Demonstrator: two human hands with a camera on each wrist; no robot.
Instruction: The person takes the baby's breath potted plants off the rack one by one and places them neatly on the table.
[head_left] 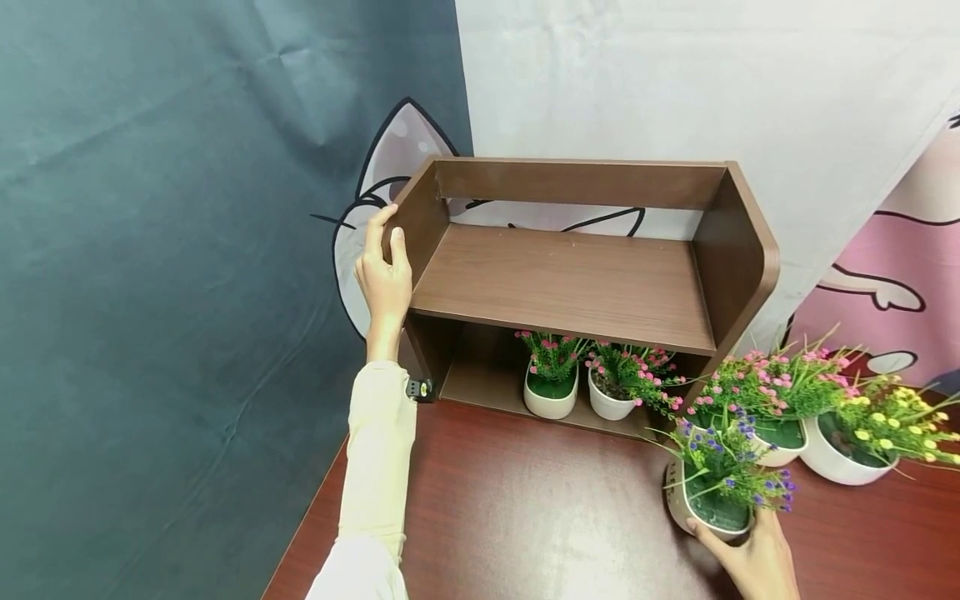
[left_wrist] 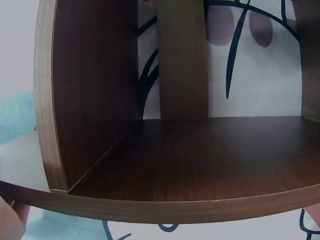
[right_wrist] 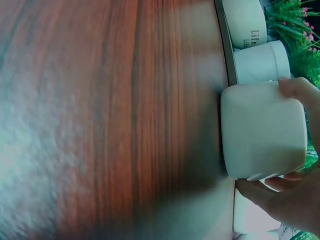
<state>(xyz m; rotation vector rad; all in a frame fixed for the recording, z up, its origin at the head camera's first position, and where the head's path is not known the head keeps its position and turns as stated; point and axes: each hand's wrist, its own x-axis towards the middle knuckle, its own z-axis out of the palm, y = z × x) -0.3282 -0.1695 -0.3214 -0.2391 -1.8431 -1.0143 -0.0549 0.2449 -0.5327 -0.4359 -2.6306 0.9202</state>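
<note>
My left hand (head_left: 384, 279) rests at the left side panel (head_left: 416, 221) of a brown wooden two-tier shelf (head_left: 562, 267), its fingers spread along the panel's front edge. In the left wrist view, fingertips (left_wrist: 12, 220) show just beyond that panel's edge. My right hand (head_left: 757, 558) grips a white pot of artificial purple flowers (head_left: 720, 508) near the shelf's right front corner, thumb on one side and fingers on the other. The right wrist view shows the pot's pale wall (right_wrist: 265, 132) between thumb and fingers.
Two white pots of pink flowers (head_left: 551, 406) (head_left: 611, 408) stand on the lower tier. Right of the shelf are more pots with pink flowers (head_left: 780, 454) and yellow flowers (head_left: 847, 475). The shelf stands on a reddish wooden table (head_left: 525, 492) against a white curtain (head_left: 637, 75).
</note>
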